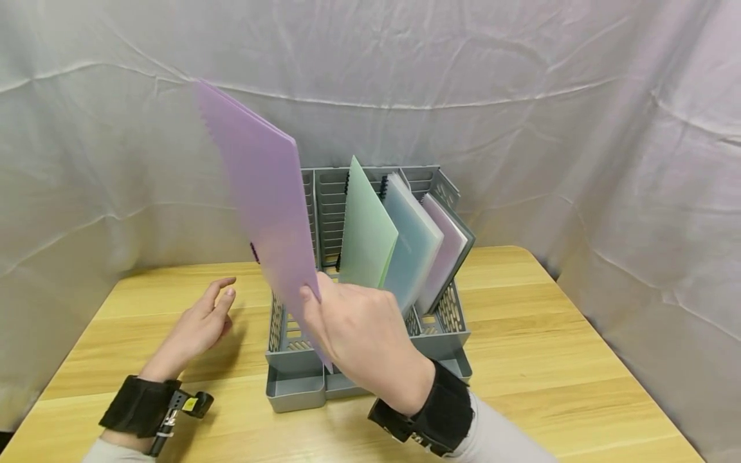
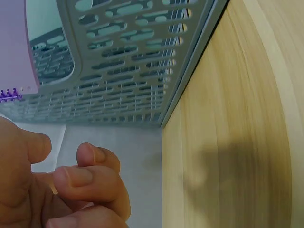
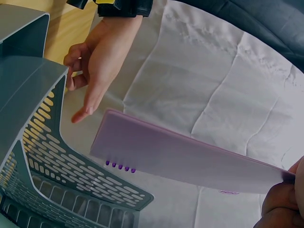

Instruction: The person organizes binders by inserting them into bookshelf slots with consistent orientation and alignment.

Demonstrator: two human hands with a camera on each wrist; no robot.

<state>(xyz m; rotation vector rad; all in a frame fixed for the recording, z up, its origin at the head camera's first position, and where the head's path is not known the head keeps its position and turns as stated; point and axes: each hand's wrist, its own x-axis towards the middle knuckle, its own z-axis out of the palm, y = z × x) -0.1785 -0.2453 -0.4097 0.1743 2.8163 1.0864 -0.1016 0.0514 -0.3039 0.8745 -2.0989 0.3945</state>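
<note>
My right hand (image 1: 365,328) pinches the lower near edge of a purple spiral-bound notebook (image 1: 255,173) between thumb and fingers. The notebook is held up, tilted, in front of the left part of a grey desktop file organizer (image 1: 296,400). In the right wrist view, its purple coil binding (image 3: 121,166) shows beside the organizer's perforated side wall. To the left of the organizer, my left hand (image 1: 197,321) hovers over the table with loosely bent fingers and holds nothing. In the left wrist view, those fingers (image 2: 95,185) are apart from the notebook.
Standing in the organizer's slots are a green notebook (image 1: 365,231), a blue one with a clear cover (image 1: 408,238), and a pale purple one (image 1: 441,257) beside a dark cover (image 1: 465,251). The wooden table (image 1: 538,360) extends on both sides; grey cloth (image 1: 521,58) hangs behind.
</note>
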